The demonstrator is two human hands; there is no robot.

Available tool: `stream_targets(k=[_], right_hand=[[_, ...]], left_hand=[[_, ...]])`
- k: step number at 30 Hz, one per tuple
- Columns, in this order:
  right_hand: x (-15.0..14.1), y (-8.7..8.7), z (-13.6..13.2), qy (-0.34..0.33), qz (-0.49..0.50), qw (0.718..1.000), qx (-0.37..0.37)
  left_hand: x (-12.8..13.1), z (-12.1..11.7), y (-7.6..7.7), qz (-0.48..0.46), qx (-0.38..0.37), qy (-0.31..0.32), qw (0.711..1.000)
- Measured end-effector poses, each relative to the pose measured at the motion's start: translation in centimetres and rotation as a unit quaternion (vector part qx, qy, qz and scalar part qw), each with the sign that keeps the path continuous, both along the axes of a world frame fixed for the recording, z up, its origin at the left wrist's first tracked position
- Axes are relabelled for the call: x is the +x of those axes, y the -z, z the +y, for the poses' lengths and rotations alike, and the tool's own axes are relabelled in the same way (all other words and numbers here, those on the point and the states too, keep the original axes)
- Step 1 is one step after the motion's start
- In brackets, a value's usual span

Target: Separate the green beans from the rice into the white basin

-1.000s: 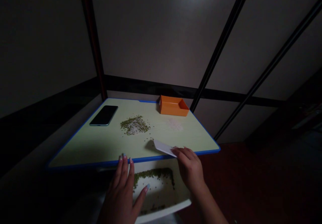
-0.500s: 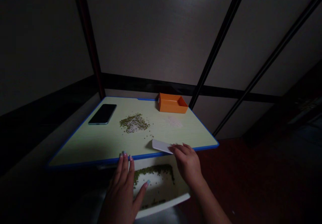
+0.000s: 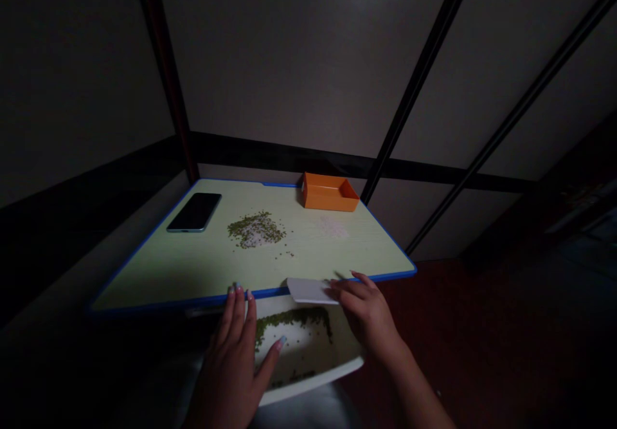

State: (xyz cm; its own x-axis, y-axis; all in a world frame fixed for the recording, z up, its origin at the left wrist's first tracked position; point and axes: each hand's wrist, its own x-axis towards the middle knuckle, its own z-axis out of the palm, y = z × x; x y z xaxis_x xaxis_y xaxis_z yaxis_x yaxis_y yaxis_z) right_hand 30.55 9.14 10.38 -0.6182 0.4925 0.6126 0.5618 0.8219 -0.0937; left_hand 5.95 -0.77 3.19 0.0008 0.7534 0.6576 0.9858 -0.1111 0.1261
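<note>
Right hand (image 3: 366, 310) holds white card (image 3: 308, 290) (long axis left-right).

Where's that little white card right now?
In the head view, the white card is pinched in the right hand, at the table's near blue edge, just above the white tray of green grains.
</note>
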Motion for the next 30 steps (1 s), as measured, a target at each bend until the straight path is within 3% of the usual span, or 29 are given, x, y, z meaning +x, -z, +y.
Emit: stream_targets(k=[4, 7, 12, 18, 24, 30], right_hand=[[0.3, 0.0, 0.1, -0.008, 0.044, 0.999, -0.015], [0.4, 0.2, 0.2, 0.023, 0.074, 0.997, -0.026], [-0.3, 0.2, 0.5, 0.035, 0.044, 0.998, -0.029], [-0.5, -0.9, 0.1, -0.025, 0.008, 0.999, -0.043], [0.3, -2.0, -0.4, -0.027, 0.013, 0.999, -0.034], [1.0, -3.1, -0.3, -0.002, 0.018, 0.996, -0.092]], left_hand=[[-0.1, 0.0, -0.1, 0.005, -0.001, 0.006, 1.0], [-0.1, 0.0, -0.2, 0.009, 0.003, 0.005, 1.0], [-0.2, 0.0, -0.4, 0.017, 0.001, 0.003, 1.0], [-0.1, 0.0, -0.6, 0.021, -0.003, -0.001, 1.0], [-0.1, -0.3, -0.8, 0.019, -0.012, -0.007, 1.0], [-0.2, -0.3, -0.8, 0.02, -0.023, -0.015, 0.999]])
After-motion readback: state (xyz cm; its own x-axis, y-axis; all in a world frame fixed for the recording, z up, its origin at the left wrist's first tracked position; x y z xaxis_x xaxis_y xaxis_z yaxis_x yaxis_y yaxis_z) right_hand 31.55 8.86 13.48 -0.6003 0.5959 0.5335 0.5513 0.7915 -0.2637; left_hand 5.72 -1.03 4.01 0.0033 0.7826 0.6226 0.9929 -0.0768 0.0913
